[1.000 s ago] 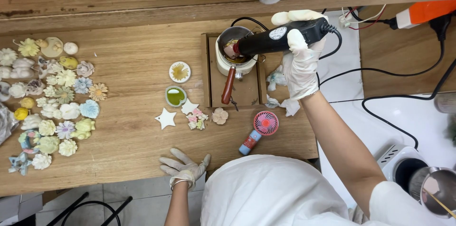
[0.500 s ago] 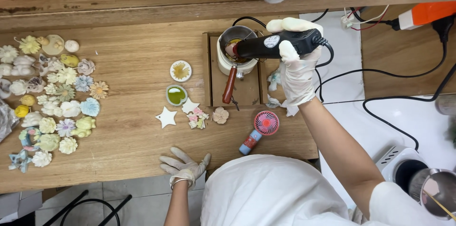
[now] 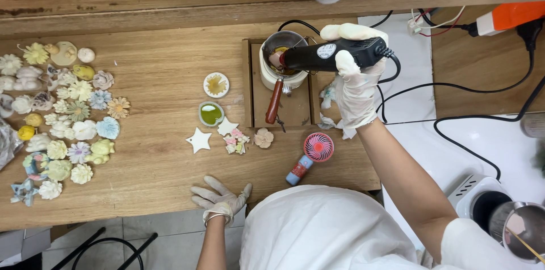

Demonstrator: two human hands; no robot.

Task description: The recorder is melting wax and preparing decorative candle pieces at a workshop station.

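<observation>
At twelve o'clock on the counter (image 3: 159,77), a heat gun (image 3: 332,54) is clenched in the right hand (image 3: 355,77), its nozzle angled into the pot (image 3: 282,60), apparently so that heat reaches the contents. The pot is set on a wooden tray (image 3: 295,108), its red handle pointing to six o'clock. The right arm is stretched forward, wrist bent leftward. The left hand (image 3: 220,199) is laid flat and released at the counter's near edge, holding nothing. Small moulded flowers (image 3: 68,122) are spread at nine o'clock.
</observation>
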